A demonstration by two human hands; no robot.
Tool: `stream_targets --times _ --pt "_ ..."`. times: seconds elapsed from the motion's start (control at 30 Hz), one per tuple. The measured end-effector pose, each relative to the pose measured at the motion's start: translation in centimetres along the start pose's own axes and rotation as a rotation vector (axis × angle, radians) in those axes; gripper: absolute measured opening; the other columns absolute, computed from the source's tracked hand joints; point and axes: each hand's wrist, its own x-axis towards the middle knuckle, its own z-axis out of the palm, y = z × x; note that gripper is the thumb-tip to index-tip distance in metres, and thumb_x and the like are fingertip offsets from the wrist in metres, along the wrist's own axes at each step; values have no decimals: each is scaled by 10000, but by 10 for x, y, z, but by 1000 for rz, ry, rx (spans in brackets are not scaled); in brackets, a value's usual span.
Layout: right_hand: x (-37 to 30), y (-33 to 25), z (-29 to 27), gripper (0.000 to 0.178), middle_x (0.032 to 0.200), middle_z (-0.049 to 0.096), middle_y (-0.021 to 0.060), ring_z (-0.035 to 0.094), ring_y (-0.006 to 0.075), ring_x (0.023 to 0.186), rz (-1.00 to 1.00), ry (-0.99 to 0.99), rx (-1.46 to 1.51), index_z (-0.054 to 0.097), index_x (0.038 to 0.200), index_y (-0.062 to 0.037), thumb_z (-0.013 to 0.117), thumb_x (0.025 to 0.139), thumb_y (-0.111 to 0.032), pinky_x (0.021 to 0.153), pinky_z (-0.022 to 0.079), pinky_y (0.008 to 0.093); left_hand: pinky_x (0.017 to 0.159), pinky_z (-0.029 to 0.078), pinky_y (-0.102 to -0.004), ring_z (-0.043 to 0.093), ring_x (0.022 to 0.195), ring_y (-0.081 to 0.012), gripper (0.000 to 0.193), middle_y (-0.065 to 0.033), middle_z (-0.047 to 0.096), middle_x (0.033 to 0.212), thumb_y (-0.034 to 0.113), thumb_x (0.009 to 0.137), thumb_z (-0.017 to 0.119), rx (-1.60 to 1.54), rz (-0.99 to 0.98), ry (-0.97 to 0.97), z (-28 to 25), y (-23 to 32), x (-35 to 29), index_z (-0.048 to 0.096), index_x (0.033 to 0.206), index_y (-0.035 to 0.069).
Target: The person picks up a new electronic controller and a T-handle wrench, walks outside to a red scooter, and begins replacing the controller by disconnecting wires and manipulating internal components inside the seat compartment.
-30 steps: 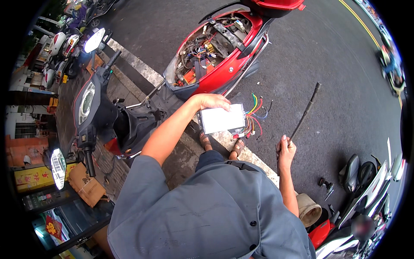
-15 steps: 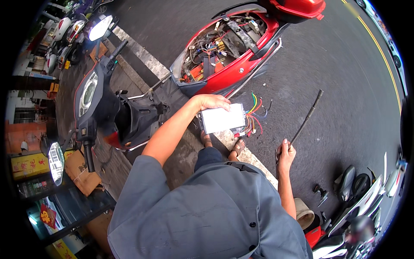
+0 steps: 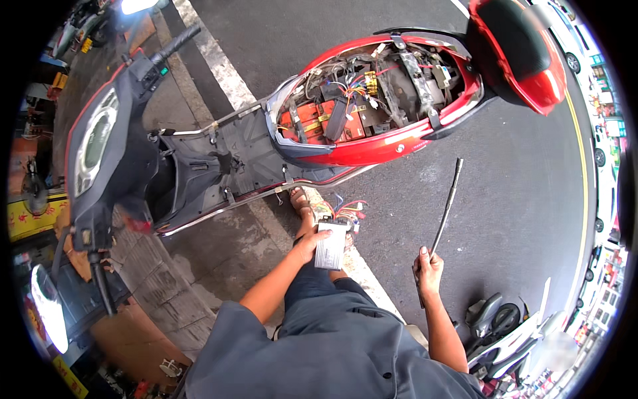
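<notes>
My left hand (image 3: 308, 245) is closed round a silver motor controller box (image 3: 330, 250), with the thumb lying on its labelled face. A bundle of coloured wires (image 3: 348, 210) with connectors sticks out of the far end of the box. To the right, my right hand (image 3: 429, 272) is closed round the lower part of a long, thin dark rod (image 3: 447, 211), which points up and away. Ahead is a red scooter (image 3: 372, 146) with its seat compartment uncovered. Inside it, orange-red battery blocks (image 3: 307, 121) and a tangle of loose wires (image 3: 355, 89) show.
The scooter's black footboard (image 3: 247, 149) and handlebar (image 3: 174, 45) lie to the left. Its red top box (image 3: 541, 80) is at the far right. A white painted line (image 3: 372, 282) runs under my feet. Other parked scooters (image 3: 512, 332) stand at the lower right.
The controller box has come nearer to my body and turned, so its wires now point away instead of right. My view has shifted, showing more of the scooter. Both hands keep their hold.
</notes>
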Motion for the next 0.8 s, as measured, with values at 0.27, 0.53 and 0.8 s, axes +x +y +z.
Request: stream_targets --times 0.27,0.53,0.8 --pt "51 -67 57 476 526 493 -8 421 57 479 -30 -116 -272 507 602 -72 565 933 -409 444 327 244 1005 415 -398 576 1118 -282 514 -152 597 1215 241 881 590 -508 -96 103 -30 -54 64 465 1300 -29" --pt "98 -106 112 444 543 506 -8 429 60 497 -90 -229 -226 515 627 -73 555 941 -384 463 337 246 982 428 -407 566 1111 -258 465 -110 591 1209 328 909 548 -727 -91 121 14 -15 -20 491 1278 50" --pt "169 -144 90 422 553 476 -30 401 54 505 -380 -192 -119 516 640 -60 547 953 -342 464 315 254 1001 410 -436 547 1132 -277 526 -105 579 1222 417 892 561 -674 95 131 50 30 -43 482 1284 75"
